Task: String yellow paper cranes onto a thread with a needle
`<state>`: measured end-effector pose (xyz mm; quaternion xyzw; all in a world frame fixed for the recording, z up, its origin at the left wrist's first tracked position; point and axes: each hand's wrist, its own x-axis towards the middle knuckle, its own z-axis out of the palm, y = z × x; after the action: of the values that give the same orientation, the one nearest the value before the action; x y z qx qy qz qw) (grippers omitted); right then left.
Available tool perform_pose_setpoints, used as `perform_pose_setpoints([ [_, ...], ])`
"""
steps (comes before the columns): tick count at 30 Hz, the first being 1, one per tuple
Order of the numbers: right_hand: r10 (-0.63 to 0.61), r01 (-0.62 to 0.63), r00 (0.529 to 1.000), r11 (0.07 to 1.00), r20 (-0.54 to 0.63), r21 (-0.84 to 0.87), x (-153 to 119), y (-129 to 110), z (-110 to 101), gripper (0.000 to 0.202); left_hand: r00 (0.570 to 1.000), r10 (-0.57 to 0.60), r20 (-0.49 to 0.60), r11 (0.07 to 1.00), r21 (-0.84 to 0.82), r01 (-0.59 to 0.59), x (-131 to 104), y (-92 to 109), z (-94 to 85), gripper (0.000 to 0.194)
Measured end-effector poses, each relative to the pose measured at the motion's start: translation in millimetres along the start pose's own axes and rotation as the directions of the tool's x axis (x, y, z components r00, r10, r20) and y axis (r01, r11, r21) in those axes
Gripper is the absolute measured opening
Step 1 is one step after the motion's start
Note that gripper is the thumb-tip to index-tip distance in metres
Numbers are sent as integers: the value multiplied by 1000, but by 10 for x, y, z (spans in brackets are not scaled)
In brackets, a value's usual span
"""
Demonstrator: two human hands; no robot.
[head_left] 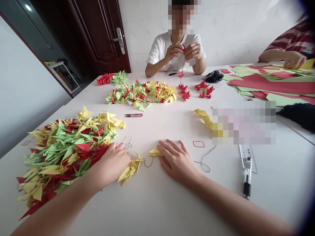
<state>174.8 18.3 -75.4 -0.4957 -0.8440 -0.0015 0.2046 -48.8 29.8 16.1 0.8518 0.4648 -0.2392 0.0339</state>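
Note:
My left hand (116,163) is curled at the right edge of a big pile of folded paper cranes (70,149) in red, green and yellow. What its fingers hold, if anything, is hidden. Beside them lie yellow cranes (131,168), and a looped dark thread (128,145) shows just beyond the fingers. Palm down, my right hand (176,159) rests on the table with fingers spread. Its fingertips touch or partly cover another yellow crane (155,152). A length of thread (148,165) curves over the table between the two hands.
Thread snips (134,115) lie ahead, before a second crane pile (142,93). To the right are yellow folded paper (203,116), a ruler (244,154), a pen (247,180) and black thread (299,114). Across the table a person (177,49) handles something red; another person's hand (294,60) touches paper sheets (265,83).

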Motion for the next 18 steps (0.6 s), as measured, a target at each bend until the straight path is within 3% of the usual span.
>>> perform_pose_setpoints([
  [4,-4,3,1000,1000,-9,-5,1,1,1,35,994,80,-74,996,-32,-82,-29,-30,-19,29],
  [7,-4,4,1000,1000,-18,-7,-1,0,7,35,986,64,-153,991,-107,-81,-58,-108,-115,26],
  [13,-2,2,1000,1000,-22,4,1,3,11,34,917,-120,-379,968,-249,24,-118,-154,-323,29],
  [18,-10,10,1000,1000,-16,3,5,2,5,34,898,-281,-338,877,-471,97,-121,-90,-371,24],
])
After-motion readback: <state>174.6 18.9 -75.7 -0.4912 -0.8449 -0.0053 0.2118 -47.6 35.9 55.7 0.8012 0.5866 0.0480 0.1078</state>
